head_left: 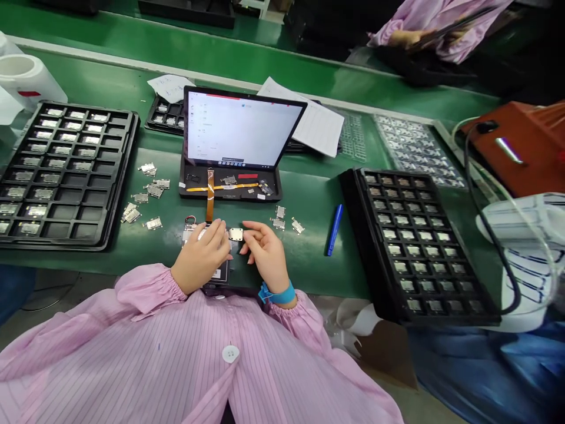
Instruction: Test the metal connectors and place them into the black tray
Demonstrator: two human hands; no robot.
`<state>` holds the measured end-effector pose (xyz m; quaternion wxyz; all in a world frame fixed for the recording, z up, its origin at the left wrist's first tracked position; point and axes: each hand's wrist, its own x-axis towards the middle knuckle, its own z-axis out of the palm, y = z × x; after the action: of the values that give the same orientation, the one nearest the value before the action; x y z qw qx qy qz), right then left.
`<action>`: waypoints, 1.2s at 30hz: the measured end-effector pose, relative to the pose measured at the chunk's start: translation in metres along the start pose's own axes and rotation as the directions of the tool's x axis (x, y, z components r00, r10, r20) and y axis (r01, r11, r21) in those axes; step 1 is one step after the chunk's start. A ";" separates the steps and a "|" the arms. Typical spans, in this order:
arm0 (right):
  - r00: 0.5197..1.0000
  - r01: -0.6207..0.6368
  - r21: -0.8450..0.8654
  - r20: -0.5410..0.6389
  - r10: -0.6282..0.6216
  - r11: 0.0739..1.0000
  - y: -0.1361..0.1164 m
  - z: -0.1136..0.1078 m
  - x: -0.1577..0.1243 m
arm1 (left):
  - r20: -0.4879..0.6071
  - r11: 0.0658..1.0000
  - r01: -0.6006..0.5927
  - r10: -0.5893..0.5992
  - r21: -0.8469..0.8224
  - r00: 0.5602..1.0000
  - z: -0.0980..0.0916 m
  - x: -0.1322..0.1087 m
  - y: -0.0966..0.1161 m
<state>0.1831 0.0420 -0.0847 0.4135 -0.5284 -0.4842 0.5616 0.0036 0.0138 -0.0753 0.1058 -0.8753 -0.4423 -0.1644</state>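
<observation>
My left hand (203, 253) lies over a circuit board unit (224, 272) at the table's front edge, its fingers stretched out across the board and covering much of it. A flat orange ribbon cable (210, 197) runs from that unit up to the lit screen (241, 129). Just right of the left fingers is a small silver circuit module (235, 234). My right hand (268, 253), with a blue wrist strap (279, 293), has its thumb and index finger at the module's right edge in a pinch. Its other fingers are curled.
Loose modules (153, 188) lie to the left, and others (278, 222) to the right. A black tray (101, 235) of modules stands left; a stack of trays (366, 235) stands right. A blue marker (335, 229), papers (324, 126) and a cable (472, 176) are around. Another person's hands (406, 39) show across.
</observation>
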 end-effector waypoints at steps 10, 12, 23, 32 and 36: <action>0.999 0.030 0.006 0.017 -0.030 1.000 0.004 -0.001 0.000 | 0.123 0.973 0.165 -0.146 -0.163 0.982 -0.008 0.033 0.004; 0.999 0.034 0.010 0.019 -0.034 0.999 0.004 -0.001 0.000 | 0.203 0.960 0.201 -0.161 -0.194 0.966 -0.008 0.042 0.006; 0.999 0.037 0.031 0.033 -0.038 0.999 0.005 -0.001 -0.002 | 0.224 0.932 0.251 -0.195 -0.260 0.955 -0.003 0.042 0.003; 0.999 0.034 0.021 0.029 -0.034 0.999 0.004 -0.001 -0.002 | 0.071 0.932 0.234 -0.223 -0.276 0.972 0.001 0.023 0.006; 1.000 0.018 0.010 0.022 -0.018 1.000 0.005 -0.001 -0.002 | -0.009 0.936 0.224 -0.235 -0.272 0.972 -0.002 0.008 -0.001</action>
<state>0.1845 0.0391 -0.0888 0.4158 -0.5156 -0.4907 0.5662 0.0070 0.0195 -0.0700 -0.0247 -0.8202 -0.5128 -0.2524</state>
